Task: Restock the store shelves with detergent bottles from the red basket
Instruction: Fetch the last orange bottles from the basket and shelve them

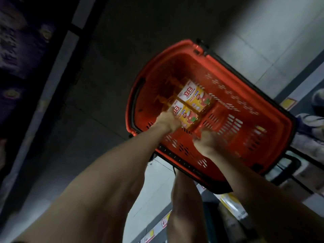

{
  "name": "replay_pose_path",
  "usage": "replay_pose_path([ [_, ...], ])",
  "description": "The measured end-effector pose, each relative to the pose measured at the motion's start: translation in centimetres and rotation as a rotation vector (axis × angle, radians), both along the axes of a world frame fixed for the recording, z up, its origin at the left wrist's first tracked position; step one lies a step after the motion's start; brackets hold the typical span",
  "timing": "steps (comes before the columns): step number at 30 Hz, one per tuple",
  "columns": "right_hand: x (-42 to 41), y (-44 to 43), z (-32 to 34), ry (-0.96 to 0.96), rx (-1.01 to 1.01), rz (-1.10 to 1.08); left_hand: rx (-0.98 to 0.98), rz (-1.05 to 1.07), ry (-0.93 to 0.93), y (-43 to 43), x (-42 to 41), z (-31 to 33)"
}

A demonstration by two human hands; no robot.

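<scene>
A red basket [233, 95] stands on the floor in the middle of the head view. Two amber detergent bottles lie side by side in it, with white, red and yellow labels. My left hand [168, 122] is closed around the nearer bottle [187, 118] at its upper part. The farther bottle [194, 97] lies untouched beside it. My right hand [208, 142] reaches into the basket just below the nearer bottle's base, fingers bent; whether it touches the bottle is blurred.
Grey floor tiles [263, 41] surround the basket. A dark shelf unit [22, 58] runs along the left. Shelf edges with yellow and red price tags [287, 103] and white packaged goods [312, 123] lie at the right and bottom. My bare leg [185, 207] is below the basket.
</scene>
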State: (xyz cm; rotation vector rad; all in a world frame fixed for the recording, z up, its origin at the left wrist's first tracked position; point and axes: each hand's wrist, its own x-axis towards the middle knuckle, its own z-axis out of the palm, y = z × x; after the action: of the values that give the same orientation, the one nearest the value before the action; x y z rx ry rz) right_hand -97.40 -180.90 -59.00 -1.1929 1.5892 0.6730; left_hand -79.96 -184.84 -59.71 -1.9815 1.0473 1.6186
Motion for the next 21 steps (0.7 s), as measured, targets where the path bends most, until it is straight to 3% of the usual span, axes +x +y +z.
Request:
replay_pose_path([
  [4,0.2,0.8,-5.4,-0.008,0.027,-0.191,0.035,0.252,-0.022,-0.4,0.4,-6.7],
  [10,1.4,-0.1,-11.9,0.030,0.088,-0.773,0.086,0.391,0.034,-2.1,0.3,-13.4],
  [16,2.2,0.1,-14.5,0.068,-0.003,-0.967,0.030,0.495,0.030,-1.5,-0.2,-14.6],
  [21,2.9,0.9,-14.3,0.035,0.041,-1.105,0.031,0.424,0.000,-1.3,0.0,-14.1],
])
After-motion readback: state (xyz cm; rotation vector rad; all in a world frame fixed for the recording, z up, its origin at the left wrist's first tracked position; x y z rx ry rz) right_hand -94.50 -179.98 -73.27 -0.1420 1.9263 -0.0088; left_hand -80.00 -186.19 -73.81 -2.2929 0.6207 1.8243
